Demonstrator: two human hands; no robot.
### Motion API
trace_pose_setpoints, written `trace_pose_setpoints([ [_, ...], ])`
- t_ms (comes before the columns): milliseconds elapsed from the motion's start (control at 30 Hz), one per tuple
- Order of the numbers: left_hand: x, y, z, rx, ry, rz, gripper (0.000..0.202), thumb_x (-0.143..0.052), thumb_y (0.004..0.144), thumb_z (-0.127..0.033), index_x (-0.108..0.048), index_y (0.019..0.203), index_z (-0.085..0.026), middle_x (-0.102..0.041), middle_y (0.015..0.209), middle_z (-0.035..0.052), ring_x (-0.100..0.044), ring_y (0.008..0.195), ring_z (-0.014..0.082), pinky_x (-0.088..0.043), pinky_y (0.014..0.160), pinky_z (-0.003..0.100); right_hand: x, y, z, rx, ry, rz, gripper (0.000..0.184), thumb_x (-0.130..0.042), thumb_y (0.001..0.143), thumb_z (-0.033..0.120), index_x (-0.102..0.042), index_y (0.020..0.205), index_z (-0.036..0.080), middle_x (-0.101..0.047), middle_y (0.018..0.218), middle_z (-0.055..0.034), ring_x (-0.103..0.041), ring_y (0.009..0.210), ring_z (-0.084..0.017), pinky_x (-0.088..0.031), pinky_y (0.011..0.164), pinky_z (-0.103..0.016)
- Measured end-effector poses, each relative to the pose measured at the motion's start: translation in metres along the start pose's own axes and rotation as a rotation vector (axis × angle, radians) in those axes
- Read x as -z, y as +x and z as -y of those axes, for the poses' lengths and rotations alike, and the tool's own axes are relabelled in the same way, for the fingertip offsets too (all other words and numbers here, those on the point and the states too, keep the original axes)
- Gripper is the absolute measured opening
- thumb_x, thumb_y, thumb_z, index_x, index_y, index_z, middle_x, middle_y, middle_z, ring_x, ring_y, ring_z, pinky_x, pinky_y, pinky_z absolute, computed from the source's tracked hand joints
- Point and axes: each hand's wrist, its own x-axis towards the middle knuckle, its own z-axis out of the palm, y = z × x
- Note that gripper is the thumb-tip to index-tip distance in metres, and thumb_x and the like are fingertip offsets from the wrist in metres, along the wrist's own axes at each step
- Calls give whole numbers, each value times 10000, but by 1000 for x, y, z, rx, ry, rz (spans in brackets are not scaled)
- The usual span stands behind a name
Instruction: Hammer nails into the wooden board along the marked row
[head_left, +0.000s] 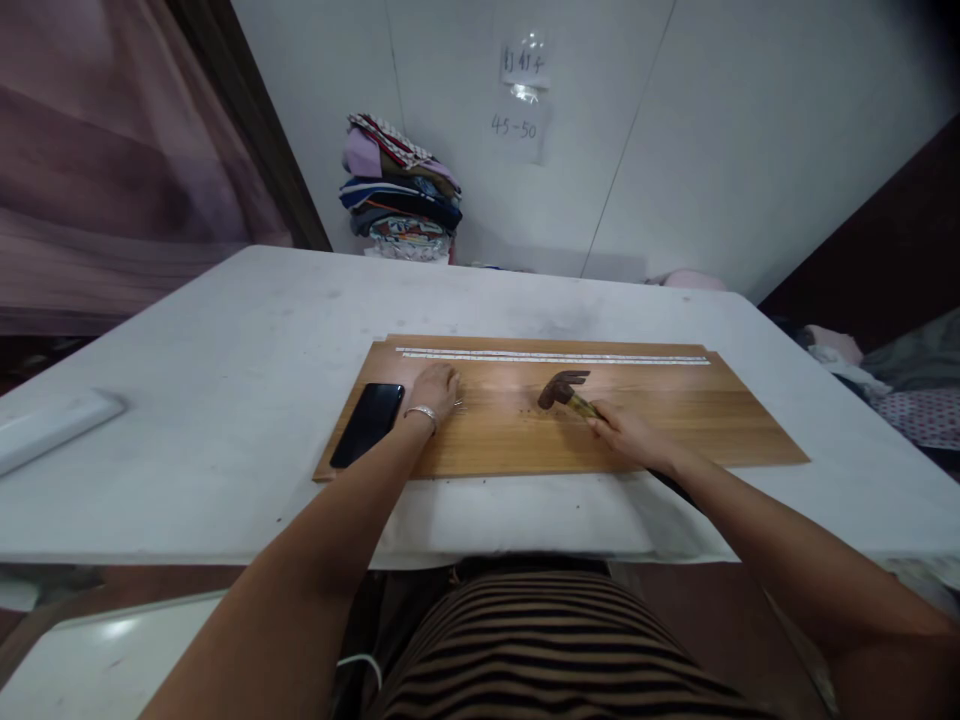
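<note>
A long wooden board (675,420) lies across the white table (225,380). My right hand (626,432) is closed around the handle of a small claw hammer (564,388), whose dark head hovers just over the board's middle. My left hand (435,390), with a silver bracelet at the wrist, rests on the board with fingers curled, pinching something tiny that I cannot make out. A black phone (367,424) lies on the board's left end, beside my left wrist. A thin white strip (555,356) runs along the board's far edge.
A stack of folded clothes (401,190) stands against the back wall. A white flat object (52,425) lies at the table's left edge. Paper notes (523,95) hang on the wall. Bedding and fabric (900,380) sit to the right.
</note>
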Motion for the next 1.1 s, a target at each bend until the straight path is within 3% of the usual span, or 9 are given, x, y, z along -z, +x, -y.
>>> trace_pose_setpoints([
  [133,-4,0,0,-11,31,-1,364,-377,1025,-308,-701,1082,-151,-683,1319,173,-574,1296,277,-411,1163,416,-1,2,-1,6,-34,-3,173,-507,948,310,-654,917,223,-699,827,-80,-625,767,-246,-461,738,-351],
  [400,-6,2,0,-14,32,-6,407,-358,1040,-325,-715,1102,-140,-692,1317,172,-577,1299,283,-409,1170,412,-8,3,-7,17,-69,-20,169,-505,964,314,-630,888,230,-665,760,-55,-594,714,-219,-443,700,-330],
  [600,-4,1,-2,-2,39,-3,401,-384,1035,-355,-729,1062,-152,-698,1304,173,-591,1296,289,-425,1156,411,-1,-1,-2,25,-35,-56,185,-489,957,339,-609,855,241,-634,728,-41,-586,707,-223,-442,687,-340],
  [1100,-5,0,-4,28,38,-16,428,-417,1018,-388,-709,1207,-138,-667,1401,175,-543,1378,306,-383,1191,418,-8,1,-2,8,-46,-65,182,-513,940,321,-572,790,236,-629,707,-33,-569,675,-201,-406,646,-316],
])
